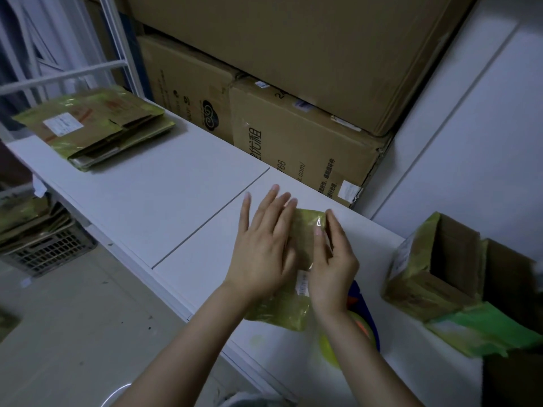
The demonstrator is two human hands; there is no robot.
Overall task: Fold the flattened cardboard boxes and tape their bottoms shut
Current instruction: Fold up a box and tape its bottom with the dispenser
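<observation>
Reaches in from the bottom edge of the frame on two bare forearms, both angled up toward the centre. Presses palm down with the left hand (261,245), fingers straight and spread, flat on the small cardboard box (308,223) lying mid-frame on the white table (164,207). Grips the box's right edge with the right hand (332,268), fingers curled over the glossy yellowish top, thumb out of sight. Covers most of the box, leaving only its far end and a yellow-green near corner showing.

Under the right wrist, hard to make out: a round yellow object (329,348) with blue and orange beside it, largely hidden by the arm. At the right edge, an open box (426,277) standing on the table, its far side cut off, with a green sheet (482,330) lying at its foot. At lower left, off the table, a dark crate (50,251) under more flat cardboard, dim and blurred. Farther off, in the upper left, a stack of flattened boxes (97,127) at the table's far end. Across the top, large brown cartons (293,39) piled against the wall, print on them only partly readable.
</observation>
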